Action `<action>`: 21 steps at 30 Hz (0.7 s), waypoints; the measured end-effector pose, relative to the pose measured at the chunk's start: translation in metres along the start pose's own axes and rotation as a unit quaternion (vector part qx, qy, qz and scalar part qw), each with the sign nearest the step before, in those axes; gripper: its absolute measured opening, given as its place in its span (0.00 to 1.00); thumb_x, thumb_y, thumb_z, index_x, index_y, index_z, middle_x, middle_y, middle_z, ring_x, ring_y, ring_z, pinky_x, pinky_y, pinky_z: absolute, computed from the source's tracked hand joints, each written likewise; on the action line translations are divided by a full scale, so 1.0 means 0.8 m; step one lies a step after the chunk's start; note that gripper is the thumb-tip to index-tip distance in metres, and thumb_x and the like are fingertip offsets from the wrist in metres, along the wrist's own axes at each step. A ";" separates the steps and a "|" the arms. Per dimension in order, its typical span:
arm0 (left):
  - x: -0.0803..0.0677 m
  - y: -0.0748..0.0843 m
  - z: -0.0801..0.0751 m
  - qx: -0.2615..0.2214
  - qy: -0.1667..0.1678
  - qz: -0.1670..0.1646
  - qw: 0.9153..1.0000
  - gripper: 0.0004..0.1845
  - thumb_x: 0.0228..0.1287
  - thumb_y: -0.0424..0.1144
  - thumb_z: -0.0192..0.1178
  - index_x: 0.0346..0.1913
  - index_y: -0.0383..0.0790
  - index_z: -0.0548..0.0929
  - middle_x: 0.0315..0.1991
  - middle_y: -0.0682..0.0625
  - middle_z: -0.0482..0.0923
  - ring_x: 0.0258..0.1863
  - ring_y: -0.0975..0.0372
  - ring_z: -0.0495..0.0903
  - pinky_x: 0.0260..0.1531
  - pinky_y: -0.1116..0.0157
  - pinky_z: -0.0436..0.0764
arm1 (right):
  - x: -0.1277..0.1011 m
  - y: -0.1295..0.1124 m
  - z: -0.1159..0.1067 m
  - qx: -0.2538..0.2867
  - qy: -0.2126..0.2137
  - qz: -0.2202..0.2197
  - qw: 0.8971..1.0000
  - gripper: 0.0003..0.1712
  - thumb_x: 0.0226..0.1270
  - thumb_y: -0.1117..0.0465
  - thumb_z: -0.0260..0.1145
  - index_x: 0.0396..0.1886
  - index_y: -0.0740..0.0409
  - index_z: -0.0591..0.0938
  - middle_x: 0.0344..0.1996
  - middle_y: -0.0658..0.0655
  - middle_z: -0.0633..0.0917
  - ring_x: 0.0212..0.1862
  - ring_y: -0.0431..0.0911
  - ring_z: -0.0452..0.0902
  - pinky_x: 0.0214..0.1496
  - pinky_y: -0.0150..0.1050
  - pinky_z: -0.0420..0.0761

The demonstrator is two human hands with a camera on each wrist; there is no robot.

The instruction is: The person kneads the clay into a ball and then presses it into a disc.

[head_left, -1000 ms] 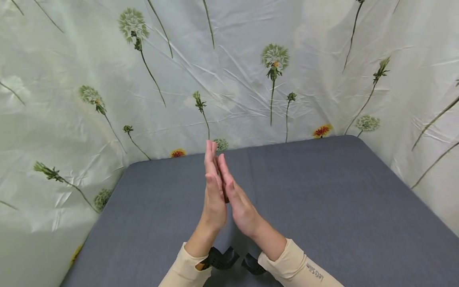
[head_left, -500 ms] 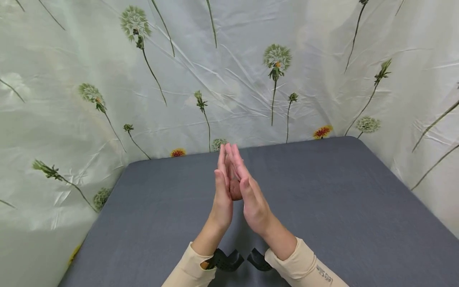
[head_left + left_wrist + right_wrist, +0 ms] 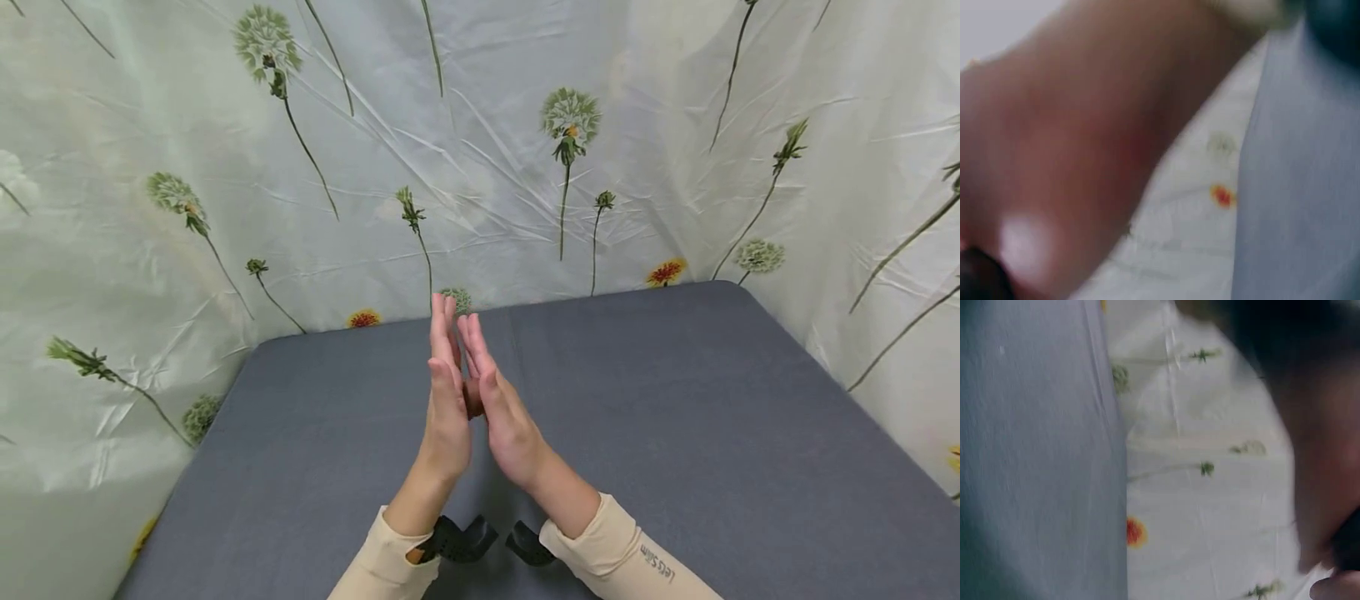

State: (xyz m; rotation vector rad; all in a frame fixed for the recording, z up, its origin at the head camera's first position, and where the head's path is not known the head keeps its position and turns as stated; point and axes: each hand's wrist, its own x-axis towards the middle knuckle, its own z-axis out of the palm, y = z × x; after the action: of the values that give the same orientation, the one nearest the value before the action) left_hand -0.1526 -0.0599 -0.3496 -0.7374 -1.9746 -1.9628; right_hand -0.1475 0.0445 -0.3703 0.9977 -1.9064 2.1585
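A small rounded reddish-brown lump [image 3: 473, 398] sits between the two palms in the head view, mostly hidden by them. My left hand [image 3: 447, 425] stands upright with straight fingers, its palm against the lump. Facing it, my right hand [image 3: 513, 433] leans in from the other side, fingers also straight, fingertips a little lower than the left ones. The palms are held slightly apart around the lump, above the table. Blurred skin of the left hand [image 3: 1085, 137] fills much of the left wrist view; the right hand [image 3: 1329, 462] shows at the right edge of the other.
Below the hands lies a table with a dark grey cover [image 3: 675, 433]. Behind and beside it hangs a pale curtain [image 3: 495, 167] printed with dandelions. Black wrist mounts [image 3: 467, 540] show under the cream sleeves [image 3: 600, 546].
Both hands shift right, then back left, sliding against each other with the lump between them. Half a second ago the fingertips were level; now the left ones reach higher and the lump shows less.
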 end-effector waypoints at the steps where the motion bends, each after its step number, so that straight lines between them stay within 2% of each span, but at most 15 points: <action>1: 0.003 -0.002 -0.005 -0.008 0.011 -0.011 1.000 0.54 0.73 0.83 0.23 0.89 0.53 0.32 0.90 0.50 0.36 0.90 0.54 0.39 0.85 0.40 0.41 | -0.001 -0.002 0.005 -0.003 -0.007 -0.001 1.000 0.48 0.86 0.29 0.26 0.90 0.54 0.34 0.90 0.52 0.39 0.89 0.50 0.42 0.79 0.25 0.60; 2: 0.006 -0.005 -0.010 -0.018 0.018 -0.023 0.999 0.55 0.72 0.84 0.25 0.89 0.54 0.33 0.90 0.51 0.38 0.90 0.53 0.41 0.85 0.39 0.42 | -0.003 -0.004 0.010 -0.006 -0.012 -0.002 1.000 0.47 0.87 0.30 0.27 0.90 0.53 0.35 0.90 0.52 0.39 0.90 0.48 0.32 0.83 0.26 0.53; 4: 0.009 -0.011 -0.017 -0.035 0.024 -0.044 0.998 0.55 0.71 0.85 0.27 0.89 0.55 0.33 0.90 0.51 0.40 0.89 0.52 0.44 0.85 0.39 0.45 | -0.006 -0.009 0.017 -0.014 -0.017 -0.007 1.000 0.46 0.88 0.31 0.28 0.90 0.53 0.37 0.90 0.51 0.39 0.90 0.48 0.31 0.83 0.27 0.55; 7: 0.009 -0.017 -0.019 -0.060 0.013 -0.061 0.996 0.55 0.71 0.84 0.27 0.89 0.55 0.34 0.90 0.51 0.40 0.89 0.52 0.45 0.85 0.41 0.49 | -0.006 -0.018 0.018 -0.025 -0.011 -0.025 0.999 0.45 0.88 0.32 0.29 0.90 0.54 0.40 0.90 0.51 0.40 0.90 0.47 0.32 0.84 0.29 0.54; 10: 0.006 -0.021 -0.012 -0.073 -0.003 -0.071 0.995 0.55 0.72 0.83 0.26 0.89 0.53 0.35 0.90 0.52 0.37 0.89 0.56 0.42 0.85 0.44 0.49 | -0.004 -0.025 0.010 -0.044 0.000 -0.048 0.998 0.46 0.88 0.31 0.28 0.90 0.55 0.41 0.90 0.53 0.43 0.90 0.47 0.37 0.85 0.28 0.53; 12: 0.002 -0.020 -0.005 -0.079 -0.012 -0.073 0.994 0.54 0.73 0.83 0.25 0.89 0.52 0.35 0.90 0.52 0.39 0.88 0.56 0.48 0.84 0.45 0.53 | -0.002 -0.025 0.002 -0.058 0.009 -0.060 0.996 0.47 0.87 0.30 0.27 0.90 0.55 0.42 0.90 0.54 0.46 0.90 0.47 0.39 0.85 0.28 0.50; 16: -0.006 -0.009 0.009 -0.068 -0.044 -0.051 0.995 0.51 0.76 0.80 0.21 0.89 0.51 0.32 0.90 0.51 0.37 0.89 0.55 0.42 0.84 0.42 0.49 | 0.003 -0.018 -0.016 -0.068 0.031 -0.063 0.995 0.48 0.87 0.30 0.26 0.90 0.55 0.40 0.90 0.56 0.47 0.90 0.50 0.38 0.88 0.33 0.45; 17: -0.008 -0.005 0.012 -0.058 -0.049 -0.040 0.996 0.50 0.77 0.79 0.20 0.89 0.51 0.32 0.90 0.50 0.35 0.89 0.54 0.40 0.85 0.40 0.47 | 0.004 -0.014 -0.019 -0.064 0.037 -0.058 0.996 0.48 0.87 0.30 0.27 0.90 0.55 0.39 0.90 0.57 0.47 0.90 0.52 0.38 0.89 0.36 0.44; 19: -0.010 0.003 0.013 -0.036 -0.053 -0.014 0.998 0.50 0.77 0.78 0.19 0.89 0.50 0.31 0.90 0.51 0.29 0.90 0.56 0.30 0.85 0.39 0.39 | 0.006 -0.007 -0.021 -0.048 0.044 -0.039 0.997 0.47 0.87 0.29 0.27 0.90 0.53 0.37 0.90 0.56 0.46 0.90 0.53 0.38 0.90 0.44 0.45; 21: -0.009 0.010 0.009 -0.018 -0.041 0.009 0.999 0.51 0.77 0.79 0.19 0.89 0.48 0.31 0.90 0.51 0.28 0.90 0.55 0.29 0.85 0.38 0.36 | 0.006 -0.001 -0.016 -0.030 0.040 -0.022 0.999 0.48 0.86 0.29 0.28 0.90 0.51 0.35 0.90 0.55 0.46 0.90 0.53 0.38 0.90 0.52 0.45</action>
State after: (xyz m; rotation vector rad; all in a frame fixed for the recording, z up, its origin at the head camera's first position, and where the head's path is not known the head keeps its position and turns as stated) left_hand -0.1407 -0.0543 -0.3470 -0.8552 -1.9755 -1.9931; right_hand -0.1563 0.0549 -0.3671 0.9199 -1.8830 2.0725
